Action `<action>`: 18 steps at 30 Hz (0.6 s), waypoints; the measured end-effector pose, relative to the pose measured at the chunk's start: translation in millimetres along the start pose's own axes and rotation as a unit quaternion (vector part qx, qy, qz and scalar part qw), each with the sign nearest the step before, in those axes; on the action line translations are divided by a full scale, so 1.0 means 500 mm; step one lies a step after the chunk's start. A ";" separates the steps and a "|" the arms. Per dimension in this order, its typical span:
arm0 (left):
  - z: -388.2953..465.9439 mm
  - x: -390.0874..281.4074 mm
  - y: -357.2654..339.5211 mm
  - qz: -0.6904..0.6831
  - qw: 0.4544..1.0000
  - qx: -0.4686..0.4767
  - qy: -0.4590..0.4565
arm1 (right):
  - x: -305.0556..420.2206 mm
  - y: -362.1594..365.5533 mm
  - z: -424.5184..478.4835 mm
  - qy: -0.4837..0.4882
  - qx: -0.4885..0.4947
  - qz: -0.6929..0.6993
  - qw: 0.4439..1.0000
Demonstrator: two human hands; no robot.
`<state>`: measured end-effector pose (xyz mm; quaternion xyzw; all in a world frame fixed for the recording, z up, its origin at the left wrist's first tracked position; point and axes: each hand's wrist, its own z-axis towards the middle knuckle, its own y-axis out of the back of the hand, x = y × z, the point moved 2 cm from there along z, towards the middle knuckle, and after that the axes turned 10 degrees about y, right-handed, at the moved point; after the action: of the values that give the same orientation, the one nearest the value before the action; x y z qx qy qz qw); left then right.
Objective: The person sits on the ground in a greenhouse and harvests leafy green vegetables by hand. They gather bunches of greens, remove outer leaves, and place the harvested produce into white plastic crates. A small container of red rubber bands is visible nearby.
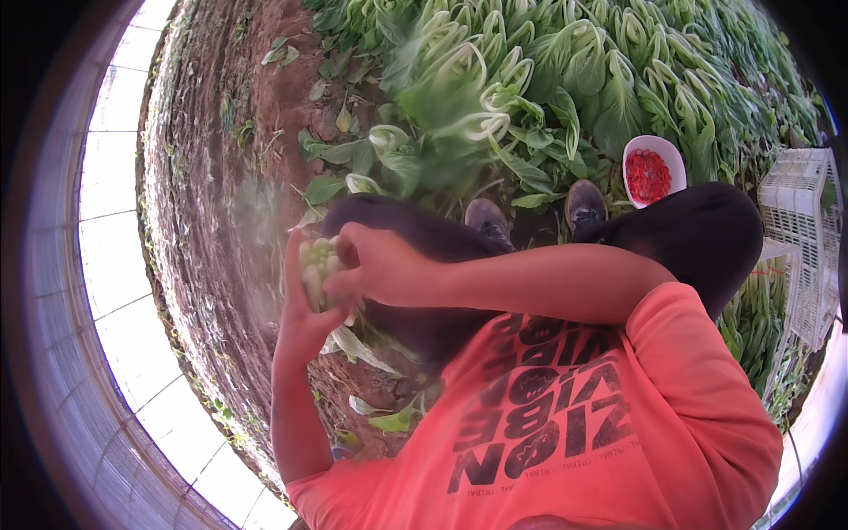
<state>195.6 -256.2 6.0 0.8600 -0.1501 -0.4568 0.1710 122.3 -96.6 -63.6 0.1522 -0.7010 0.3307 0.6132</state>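
Observation:
My left hand [306, 321] is curled around a bunch of leafy greens [320, 268], its pale green stem ends turned up between my hands. Reaching across from the right, my right hand [371, 265] grips the same bunch with bent fingers and thumb at its near side. The bunch is held over the left side of my lap, and its leaves are mostly hidden below my hands. Beyond my right shoe, a white bowl [675, 154] holds a pile of small red bands [647, 176], apparently rubber bands.
Cut leafy greens [596, 73] lie in dense rows ahead and to the right. Bare soil [271, 99] with loose leaves [281, 52] stretches along the left. A white plastic crate [795, 189] stands at the far right, with more greens [752, 324] beneath and beside it.

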 end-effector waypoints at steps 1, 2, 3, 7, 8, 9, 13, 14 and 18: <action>0.002 0.002 0.000 0.023 1.000 -0.006 -0.011 | 0.001 -0.001 -0.001 0.000 -0.001 0.000 1.000; -0.002 0.001 -0.003 0.014 1.000 -0.009 -0.019 | 0.004 -0.004 -0.006 0.000 -0.002 0.001 1.000; -0.006 -0.003 -0.011 0.004 0.999 -0.009 -0.031 | 0.006 -0.002 -0.009 -0.001 -0.007 -0.001 1.000; -0.007 -0.009 -0.025 -0.016 1.000 -0.016 0.012 | 0.018 0.008 -0.005 0.033 0.040 -0.090 0.995; -0.008 -0.014 -0.032 -0.004 0.999 -0.035 0.023 | 0.019 0.015 0.003 0.046 0.073 -0.137 0.987; -0.006 -0.014 -0.031 0.008 0.999 -0.043 0.023 | 0.028 0.030 0.013 0.062 0.103 -0.184 0.975; 0.000 -0.003 -0.022 0.049 0.997 -0.066 0.001 | 0.034 0.117 0.067 0.049 0.239 -0.062 0.968; 0.000 0.004 -0.017 0.073 0.995 -0.071 -0.014 | 0.013 0.142 0.084 0.056 0.202 -0.038 0.977; -0.010 0.018 -0.017 0.125 0.988 -0.087 -0.001 | -0.144 0.357 0.172 0.064 -0.017 -0.255 0.965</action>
<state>205.4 -251.5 -1.8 0.8161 -0.2165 -0.4436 0.3005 -39.2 -35.1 -184.7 0.2937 -0.6039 0.1607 0.7233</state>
